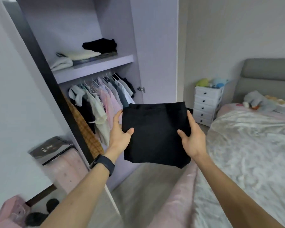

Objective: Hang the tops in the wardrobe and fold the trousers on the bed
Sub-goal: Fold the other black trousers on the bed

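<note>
A folded black pair of trousers (155, 134) is held up flat in the air between the bed and the open wardrobe (115, 30). My left hand (120, 130) grips its left edge, thumb on top and fingers underneath. My right hand (192, 134) grips the right edge the same way. Several tops (104, 96) hang on hangers from the rail under the wardrobe shelf (95, 66). On that shelf lie folded clothes, a black pile (99, 45) and white ones (79, 55).
The bed (253, 153) with a pale patterned cover fills the right side, soft toys near its grey headboard (266, 76). A white drawer unit (206, 104) stands by the wall. The open wardrobe door (15, 96) is at the left, with a silver bin (51, 148) beside it.
</note>
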`<state>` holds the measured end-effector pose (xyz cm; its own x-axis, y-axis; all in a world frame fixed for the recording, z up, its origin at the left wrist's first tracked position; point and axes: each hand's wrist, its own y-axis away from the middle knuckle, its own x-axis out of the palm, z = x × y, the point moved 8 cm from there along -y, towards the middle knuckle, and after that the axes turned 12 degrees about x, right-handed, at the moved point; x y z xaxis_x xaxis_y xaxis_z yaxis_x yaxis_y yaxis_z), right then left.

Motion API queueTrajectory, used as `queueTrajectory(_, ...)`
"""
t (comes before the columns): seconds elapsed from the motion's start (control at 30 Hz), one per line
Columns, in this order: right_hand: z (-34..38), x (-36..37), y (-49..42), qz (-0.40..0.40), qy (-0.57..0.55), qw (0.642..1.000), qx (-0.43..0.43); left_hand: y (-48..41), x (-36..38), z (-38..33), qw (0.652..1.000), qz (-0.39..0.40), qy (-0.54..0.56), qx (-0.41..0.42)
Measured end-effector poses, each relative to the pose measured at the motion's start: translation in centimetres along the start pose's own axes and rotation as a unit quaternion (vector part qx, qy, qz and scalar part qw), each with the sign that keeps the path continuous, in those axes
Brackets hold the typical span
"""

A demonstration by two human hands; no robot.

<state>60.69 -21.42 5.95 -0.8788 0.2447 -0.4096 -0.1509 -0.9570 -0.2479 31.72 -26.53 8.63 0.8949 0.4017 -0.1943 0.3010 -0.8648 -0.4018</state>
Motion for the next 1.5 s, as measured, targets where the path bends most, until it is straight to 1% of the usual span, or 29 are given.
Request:
queueTrajectory(0.07, 2.5, 2.2, -1.7, -0.005, -0.007, 1.000, -0.011, -2.9, -1.9, -0.4, 0.999, -0.017, -0.011, 0.029)
queueTrajectory(0.17, 6.5, 5.8, -5.0, -0.017, -0.014, 0.999, -0.028, -8.2, -5.3, -1.7, 0.992, -0.042, -0.080, 0.083)
queueTrajectory(0.27, 10.3, 8.1, -8.3, -0.026, -0.007, 0.998, -0.057, -12.8, -7.5, -2.7, 0.988, -0.059, -0.093, 0.111)
queueTrajectory(0.5, 16.9, 10.3, -14.4, -0.053, 0.013, 0.993, -0.105, -20.2, -9.7, -3.2, 0.987, -0.109, -0.037, 0.109)
queueTrajectory(0.57, 18.3, 10.9, -16.3, -0.068, 0.022, 0.991, -0.115, -22.1, -9.8, -3.3, 0.982, -0.139, -0.038, 0.120)
queueTrajectory(0.7, 20.8, 12.8, -20.0, -0.092, 0.033, 0.986, -0.138, -25.8, -10.0, -2.8, 0.975, -0.175, -0.066, 0.120)
queueTrajectory(0.8, 22.6, 15.6, -23.8, -0.086, 0.025, 0.984, -0.154, -29.8, -10.8, -2.1, 0.969, -0.207, -0.056, 0.124)
queueTrajectory(0.87, 23.3, 17.6, -26.4, -0.081, 0.017, 0.982, -0.167, -32.6, -11.3, -1.2, 0.966, -0.223, -0.069, 0.113)
queueTrajectory(0.97, 24.0, 20.6, -31.1, -0.078, 0.013, 0.980, -0.185, -37.6, -11.8, 0.8, 0.963, -0.233, -0.077, 0.111)
queueTrajectory(1.03, 24.7, 23.3, -35.6, -0.070, 0.003, 0.978, -0.196, -42.0, -12.2, 2.3, 0.960, -0.237, -0.071, 0.131)
queueTrajectory(1.13, 25.8, 27.3, -42.4, -0.051, -0.042, 0.976, -0.209, -48.7, -12.7, 3.1, 0.954, -0.243, -0.067, 0.160)
queueTrajectory(1.27, 27.5, 31.4, -51.0, -0.039, -0.081, 0.968, -0.234, -57.2, -13.1, 3.4, 0.954, -0.215, -0.065, 0.198)
queueTrajectory(1.4, 31.0, 34.2, -57.8, -0.012, -0.098, 0.962, -0.254, -63.6, -14.6, 2.5, 0.943, -0.232, -0.113, 0.210)
queueTrajectory(1.5, 34.5, 34.9, -61.0, 0.002, -0.105, 0.954, -0.280, -67.3, -15.7, 0.6, 0.941, -0.224, -0.134, 0.213)
